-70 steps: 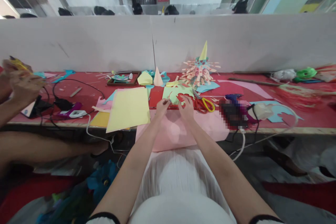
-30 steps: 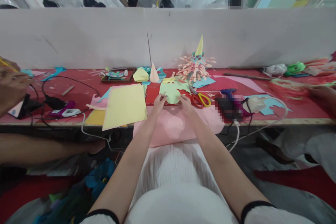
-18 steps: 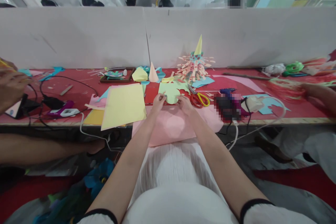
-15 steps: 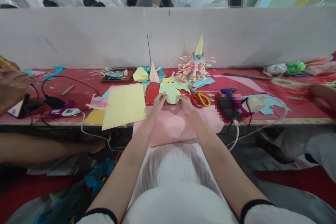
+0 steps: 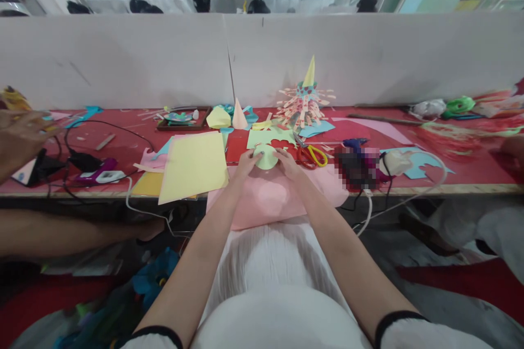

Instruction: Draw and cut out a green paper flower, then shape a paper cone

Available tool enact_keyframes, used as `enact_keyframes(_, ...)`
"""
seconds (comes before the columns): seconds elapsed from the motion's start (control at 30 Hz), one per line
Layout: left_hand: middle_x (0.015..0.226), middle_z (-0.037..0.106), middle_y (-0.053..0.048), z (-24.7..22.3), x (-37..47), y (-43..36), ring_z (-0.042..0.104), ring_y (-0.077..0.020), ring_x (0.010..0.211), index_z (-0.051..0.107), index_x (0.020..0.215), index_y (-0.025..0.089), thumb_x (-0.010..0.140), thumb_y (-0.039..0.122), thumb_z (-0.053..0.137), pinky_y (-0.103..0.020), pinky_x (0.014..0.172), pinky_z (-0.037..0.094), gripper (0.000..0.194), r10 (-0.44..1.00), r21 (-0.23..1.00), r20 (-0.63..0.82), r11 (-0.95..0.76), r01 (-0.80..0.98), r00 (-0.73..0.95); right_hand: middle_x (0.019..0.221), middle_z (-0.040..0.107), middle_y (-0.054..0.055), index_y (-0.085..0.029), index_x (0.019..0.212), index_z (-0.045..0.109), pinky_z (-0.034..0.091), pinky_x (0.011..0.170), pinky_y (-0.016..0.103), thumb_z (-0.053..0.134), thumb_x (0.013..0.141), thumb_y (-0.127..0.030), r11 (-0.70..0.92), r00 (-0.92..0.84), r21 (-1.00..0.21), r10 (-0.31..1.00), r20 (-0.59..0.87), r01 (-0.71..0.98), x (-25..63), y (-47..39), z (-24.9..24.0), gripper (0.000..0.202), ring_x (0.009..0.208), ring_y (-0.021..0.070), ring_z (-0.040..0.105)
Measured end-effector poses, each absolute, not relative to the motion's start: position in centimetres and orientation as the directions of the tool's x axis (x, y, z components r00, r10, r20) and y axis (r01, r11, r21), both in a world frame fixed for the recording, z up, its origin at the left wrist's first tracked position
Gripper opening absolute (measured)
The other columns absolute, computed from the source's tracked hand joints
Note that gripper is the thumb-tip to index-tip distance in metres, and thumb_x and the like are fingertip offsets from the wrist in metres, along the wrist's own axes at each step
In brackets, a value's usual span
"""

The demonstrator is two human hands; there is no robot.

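Observation:
A round pale-green paper piece point(image 5: 266, 157) is between my two hands, over the near edge of the red-covered table. My left hand point(image 5: 246, 164) is closed on its left edge and my right hand point(image 5: 287, 163) on its right edge. Just behind lies a green paper sheet point(image 5: 262, 136) with a curved cut edge, beside red paper point(image 5: 236, 148). Scissors point(image 5: 313, 157) with red and yellow handles rest to the right of my right hand. Pink paper point(image 5: 270, 196) hangs over the table edge under my wrists.
Yellow sheets point(image 5: 194, 166) lie on the left. A fringed paper figure with a pointed yellow top point(image 5: 310, 92) and a pale paper cone point(image 5: 239, 115) stand behind. A brown tray point(image 5: 164, 124) holds scraps. Cables run along both sides, where other people's hands point(image 5: 22, 139) are near.
The round green paper has come toward me, apart from the green sheet behind, and now shows as a full disc. Both hands remain at its edges. A person's hand at left has shifted.

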State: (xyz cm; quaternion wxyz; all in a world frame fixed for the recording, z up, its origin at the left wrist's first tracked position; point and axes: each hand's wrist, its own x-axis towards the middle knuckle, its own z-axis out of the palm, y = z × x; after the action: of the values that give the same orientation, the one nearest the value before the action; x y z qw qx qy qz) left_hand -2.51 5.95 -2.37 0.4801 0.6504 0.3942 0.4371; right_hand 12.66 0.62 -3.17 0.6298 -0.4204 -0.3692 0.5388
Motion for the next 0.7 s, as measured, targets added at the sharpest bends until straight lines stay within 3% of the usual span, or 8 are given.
enact_keyframes(0.13, 0.065, 0.058, 0.000, -2.5, -2.6, 6.0, 0.050, -0.0138, 0.063, 0.059, 0.066, 0.017, 0.060, 0.050, 0.067, -0.025, 0.059, 0.040, 0.034, 0.944, 0.966, 0.201, -0.236, 0.108, 0.262, 0.080, 0.067, 0.000, -0.021, 0.084, 0.066, 0.048, 0.068, 0.028, 0.075, 0.060, -0.051, 0.050, 0.124, -0.948, 0.992, 0.012, -0.314, 12.6, 0.7, -3.4, 0.040, 0.073, 0.0156, 0.060)
enact_keyframes(0.33, 0.064, 0.058, 0.000, -2.3, -2.5, 6.1, 0.050, -0.0140, 0.063, 0.059, 0.064, 0.018, 0.056, 0.045, 0.070, -0.026, 0.058, 0.039, 0.031, 0.950, 0.979, 0.173, -0.194, 0.058, 0.262, 0.070, 0.068, 0.000, -0.018, 0.074, 0.069, 0.047, 0.064, 0.026, 0.078, 0.056, -0.045, 0.067, 0.113, -0.990, 0.992, 0.053, -0.126, 12.7, 0.7, -3.7, 0.034, 0.066, 0.0141, 0.058)
enact_keyframes(0.47, 0.068, 0.062, 0.000, -1.9, -2.4, 5.6, 0.056, -0.0161, 0.068, 0.061, 0.070, 0.018, 0.054, 0.043, 0.074, -0.028, 0.064, 0.043, 0.032, 0.932, 0.992, 0.115, -0.093, -0.080, 0.343, 0.069, 0.068, 0.000, -0.016, 0.071, 0.070, 0.046, 0.063, 0.026, 0.078, 0.056, -0.042, 0.079, 0.125, -0.979, 0.991, 0.056, -0.189, 12.7, 0.7, -3.8, 0.031, 0.065, 0.0141, 0.059)
enact_keyframes(0.57, 0.074, 0.066, -0.003, -1.6, -2.6, 5.1, 0.061, -0.0186, 0.076, 0.063, 0.075, 0.017, 0.053, 0.039, 0.076, -0.031, 0.070, 0.046, 0.034, 0.895, 0.972, 0.013, 0.093, -0.214, 0.445, 0.068, 0.068, 0.001, -0.016, 0.070, 0.069, 0.047, 0.063, 0.026, 0.080, 0.054, -0.043, 0.040, 0.097, -0.959, 0.995, 0.014, -0.280, 12.9, 0.6, -3.8, 0.033, 0.064, 0.0139, 0.059)
enact_keyframes(0.7, 0.076, 0.067, -0.004, -1.4, -2.8, 4.7, 0.063, -0.0187, 0.077, 0.063, 0.078, 0.017, 0.053, 0.033, 0.078, -0.032, 0.072, 0.047, 0.033, 0.837, 0.936, -0.102, 0.264, -0.232, 0.538, 0.070, 0.070, 0.002, -0.017, 0.068, 0.069, 0.049, 0.071, 0.027, 0.081, 0.054, -0.045, 0.039, 0.048, -0.907, 0.999, 0.021, -0.419, 13.2, 0.4, -3.8, 0.034, 0.071, 0.0160, 0.063)
